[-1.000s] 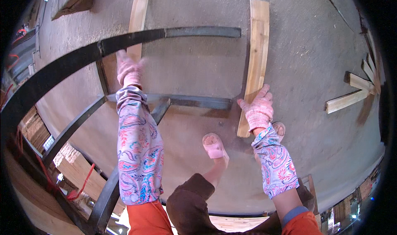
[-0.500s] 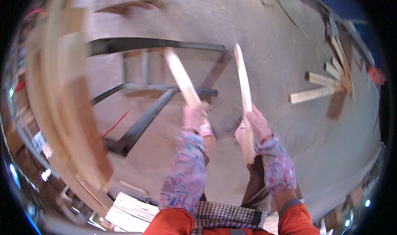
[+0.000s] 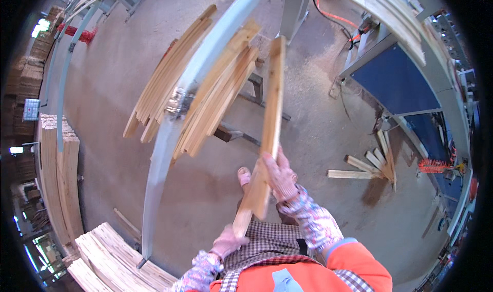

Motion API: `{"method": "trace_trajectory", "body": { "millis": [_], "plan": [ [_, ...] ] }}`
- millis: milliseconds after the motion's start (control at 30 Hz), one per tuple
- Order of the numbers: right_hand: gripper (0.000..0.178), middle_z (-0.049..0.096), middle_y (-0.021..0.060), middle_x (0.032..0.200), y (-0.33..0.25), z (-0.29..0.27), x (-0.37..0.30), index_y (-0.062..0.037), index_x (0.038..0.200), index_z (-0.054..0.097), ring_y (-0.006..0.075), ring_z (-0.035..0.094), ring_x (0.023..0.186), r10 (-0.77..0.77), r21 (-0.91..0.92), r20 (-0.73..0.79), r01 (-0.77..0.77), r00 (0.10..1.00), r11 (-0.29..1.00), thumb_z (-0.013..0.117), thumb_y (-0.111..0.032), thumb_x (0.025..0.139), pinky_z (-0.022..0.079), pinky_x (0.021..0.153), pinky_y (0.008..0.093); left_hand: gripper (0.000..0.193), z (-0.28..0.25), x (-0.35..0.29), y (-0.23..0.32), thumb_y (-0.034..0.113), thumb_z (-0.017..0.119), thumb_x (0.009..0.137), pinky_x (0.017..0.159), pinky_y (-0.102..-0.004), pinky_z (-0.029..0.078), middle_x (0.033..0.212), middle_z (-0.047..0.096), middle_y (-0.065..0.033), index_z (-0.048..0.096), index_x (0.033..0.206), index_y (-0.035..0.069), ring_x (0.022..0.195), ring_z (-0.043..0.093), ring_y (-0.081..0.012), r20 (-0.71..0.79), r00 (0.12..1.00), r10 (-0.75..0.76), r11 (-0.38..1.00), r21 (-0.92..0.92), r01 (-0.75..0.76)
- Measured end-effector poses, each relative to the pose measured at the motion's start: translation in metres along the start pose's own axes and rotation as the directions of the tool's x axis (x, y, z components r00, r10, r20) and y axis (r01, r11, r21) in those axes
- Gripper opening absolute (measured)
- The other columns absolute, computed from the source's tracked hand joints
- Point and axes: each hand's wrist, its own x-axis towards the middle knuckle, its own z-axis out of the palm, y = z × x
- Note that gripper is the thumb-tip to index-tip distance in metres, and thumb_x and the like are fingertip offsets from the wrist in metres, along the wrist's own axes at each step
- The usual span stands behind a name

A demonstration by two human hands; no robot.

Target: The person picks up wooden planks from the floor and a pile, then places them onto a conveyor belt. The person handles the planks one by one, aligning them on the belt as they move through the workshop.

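Note:
My right hand [image 3: 281, 176], in a pale knit glove, is closed round a long wooden board [image 3: 275, 97] pointing away from me. Lower and to the left, my gloved left hand [image 3: 229, 241] is closed on the near end of a second wooden board [image 3: 243, 221]. This one passes under the first, so its far part is hidden. Both boards are in front of my checked apron [image 3: 267, 240]. To their left lies a bundle of long boards [image 3: 218, 104] on a dark metal stand [image 3: 239, 134].
A grey metal bar [image 3: 163, 153] crosses in front of the bundle. Stacked pale boards [image 3: 115, 258] sit at the lower left. Short wood pieces [image 3: 359, 174] lie fanned on the floor to the right, near a blue-panelled machine [image 3: 390, 81] with an orange coiled hose [image 3: 434, 165].
The two boards were apart, one in each hand; now they cross or overlap near my body. My left hand has drawn back toward my apron, and the view has shifted.

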Motion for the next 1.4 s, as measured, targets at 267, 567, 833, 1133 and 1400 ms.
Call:
{"method": "trace_trajectory", "body": {
  "millis": [267, 567, 833, 1133, 1400],
  "plan": [
    [0.061, 0.06, 0.0274, 0.118, -0.044, 0.126, 0.113, -0.0039, 0.138, 0.045, 0.0415, 0.058, 0.108, 0.568, 0.491, 0.066, -0.523, 0.82, 0.697, 0.053, -0.045, 0.093, 0.045, 0.091, 0.0414, 0.086, -0.015, -0.06, -0.091, 0.043, 0.081, 0.061, 0.097, -0.0424, 0.047, 0.12, 0.061, -0.0196, 0.046, 0.13, 0.006, 0.113, 0.06, -0.0362, -0.039, 0.961, -0.275, 0.939, 0.206, 0.277],
    [0.045, 0.066, 0.0119, 0.101, -0.042, 0.226, 0.156, -0.0049, 0.12, 0.059, 0.0245, 0.063, 0.09, 0.652, 0.71, 0.276, -0.607, 0.706, 0.357, 0.064, -0.037, 0.089, 0.051, 0.08, 0.0353, 0.087, -0.016, -0.044, -0.13, 0.039, 0.079, 0.062, 0.097, -0.0423, 0.047, 0.12, 0.06, -0.0201, 0.042, 0.134, 0.006, 0.114, 0.059, -0.0362, 0.024, 0.985, -0.171, 0.984, -0.034, 0.172],
    [0.045, 0.071, 0.0094, 0.094, -0.02, 0.202, 0.169, -0.0077, 0.103, 0.07, 0.0246, 0.068, 0.089, 0.507, -0.118, 0.393, -0.505, 0.767, 0.855, 0.075, -0.042, 0.075, 0.055, 0.076, 0.0378, 0.088, -0.004, -0.041, -0.121, 0.04, 0.078, 0.063, 0.097, -0.0421, 0.047, 0.121, 0.059, -0.0194, 0.041, 0.135, 0.006, 0.114, 0.058, -0.0348, -0.016, 0.999, -0.032, 0.984, -0.177, 0.029],
    [0.037, 0.066, 0.0158, 0.094, 0.005, 0.161, 0.152, 0.0022, 0.103, 0.061, 0.0299, 0.067, 0.084, 0.39, 0.36, 0.431, -0.551, 0.814, 0.753, 0.072, -0.025, 0.08, 0.059, 0.071, 0.0402, 0.09, 0.038, -0.063, -0.154, 0.044, 0.079, 0.06, 0.096, -0.0442, 0.047, 0.118, 0.062, -0.0194, 0.042, 0.134, 0.009, 0.111, 0.061, -0.0361, -0.084, 0.996, -0.006, 0.994, -0.111, -0.003],
    [0.04, 0.063, 0.0078, 0.109, 0.002, -0.008, 0.0, -0.0008, 0.119, 0.058, 0.0168, 0.062, 0.092, 0.543, 0.762, 0.165, -0.456, 0.823, 0.46, 0.064, -0.027, 0.089, 0.052, 0.08, 0.032, 0.09, 0.07, -0.135, -0.182, 0.042, 0.082, 0.062, 0.096, -0.0424, 0.047, 0.123, 0.059, -0.0189, 0.042, 0.135, 0.007, 0.116, 0.057, -0.0329, -0.216, 0.952, 0.219, 0.928, -0.256, -0.271]
  ]
}}
